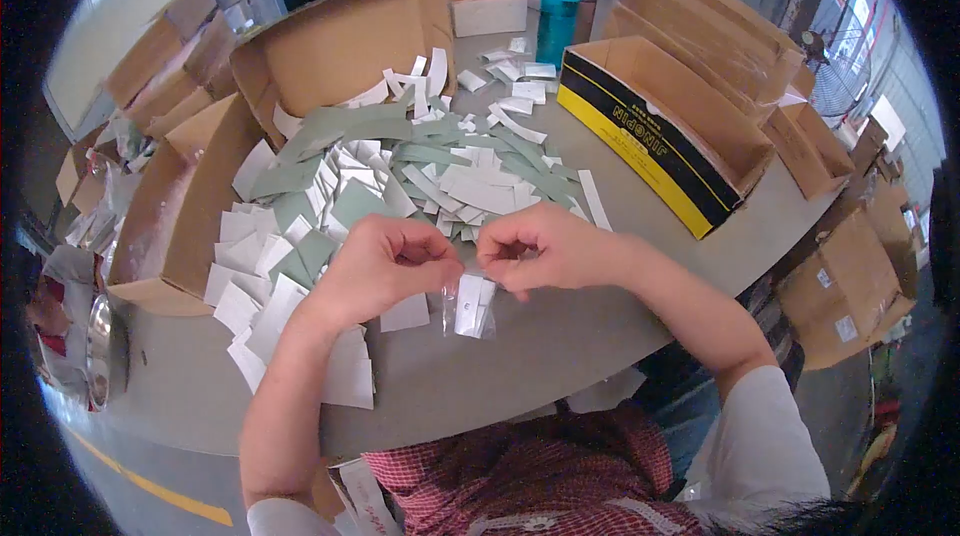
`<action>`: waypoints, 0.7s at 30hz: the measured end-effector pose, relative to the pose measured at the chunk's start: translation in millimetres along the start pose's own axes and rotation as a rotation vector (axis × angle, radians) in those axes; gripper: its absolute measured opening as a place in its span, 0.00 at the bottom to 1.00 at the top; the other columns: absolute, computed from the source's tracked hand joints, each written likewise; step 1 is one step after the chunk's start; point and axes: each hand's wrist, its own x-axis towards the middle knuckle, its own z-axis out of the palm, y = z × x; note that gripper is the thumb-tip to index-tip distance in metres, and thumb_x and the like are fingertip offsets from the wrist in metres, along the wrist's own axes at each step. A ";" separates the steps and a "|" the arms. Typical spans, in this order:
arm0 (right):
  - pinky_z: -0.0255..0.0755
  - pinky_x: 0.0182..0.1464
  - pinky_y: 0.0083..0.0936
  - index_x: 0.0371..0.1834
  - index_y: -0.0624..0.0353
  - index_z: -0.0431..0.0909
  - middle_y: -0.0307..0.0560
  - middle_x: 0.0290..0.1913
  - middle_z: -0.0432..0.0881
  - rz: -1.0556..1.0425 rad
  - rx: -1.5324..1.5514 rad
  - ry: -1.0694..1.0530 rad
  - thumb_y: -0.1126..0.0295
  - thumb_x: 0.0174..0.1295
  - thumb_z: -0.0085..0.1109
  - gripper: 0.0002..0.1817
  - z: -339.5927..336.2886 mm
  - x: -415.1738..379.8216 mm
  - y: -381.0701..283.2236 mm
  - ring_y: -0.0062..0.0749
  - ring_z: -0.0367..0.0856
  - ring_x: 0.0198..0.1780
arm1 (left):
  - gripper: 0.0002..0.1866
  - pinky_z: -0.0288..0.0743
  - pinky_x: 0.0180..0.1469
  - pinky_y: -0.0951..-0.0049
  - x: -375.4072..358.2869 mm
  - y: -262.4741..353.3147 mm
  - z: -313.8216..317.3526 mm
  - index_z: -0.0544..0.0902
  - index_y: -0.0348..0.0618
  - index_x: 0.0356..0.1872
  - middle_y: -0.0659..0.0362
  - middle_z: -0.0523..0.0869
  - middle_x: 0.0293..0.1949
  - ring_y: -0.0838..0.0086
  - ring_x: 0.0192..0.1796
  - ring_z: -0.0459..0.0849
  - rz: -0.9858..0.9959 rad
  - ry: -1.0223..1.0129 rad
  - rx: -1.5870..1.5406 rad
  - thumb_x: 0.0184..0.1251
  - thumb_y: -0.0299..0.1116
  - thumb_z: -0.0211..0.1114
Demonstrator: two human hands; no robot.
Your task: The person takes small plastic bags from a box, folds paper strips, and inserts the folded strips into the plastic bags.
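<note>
1. Just the head view to call, and the action sits mid-desk (560,336): a small clear bag (485,326) with a white piece (468,310) inside, right between the two hands.
2. Left hand (385,261) first: thumb and forefinger are together, clamped on the bag's upper left corner, a tight little grip there.
3. Over to the right hand (550,248): fingers curled, tips right by the upper right corner. Is that grip clamped on the film too? Too small to tell from here.
4. Here's the key relation: the bag hangs on the wearer's side of both grips, its long axis running from the fingertips toward the desk's near edge, tilted only slightly. Its upper end lies between the hands; the left is the nearer, actually touching, the right just beside at the least.
5. Close by, a white card (405,314) lies on the desk left of the bag, partly under the left hand.
6. Beyond the hands, what a heap! White slips (475,184) lie every which way, grey-green strips (340,126) among them.
7. Round the edges: a carton (205,226) on the left, a black-and-yellow box (640,136) on the right, a teal cup (557,26) at the back.
</note>
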 end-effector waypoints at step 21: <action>0.77 0.38 0.24 0.42 0.59 0.81 0.47 0.38 0.88 -0.071 0.474 0.785 0.63 0.67 0.61 0.11 -67.5 0.7 13.9 0.25 0.83 0.30 | 0.25 0.59 0.73 0.49 -8.9 -26.3 85.6 0.75 0.42 0.61 0.38 0.70 0.66 0.44 0.73 0.62 0.573 0.180 0.704 0.63 0.33 0.67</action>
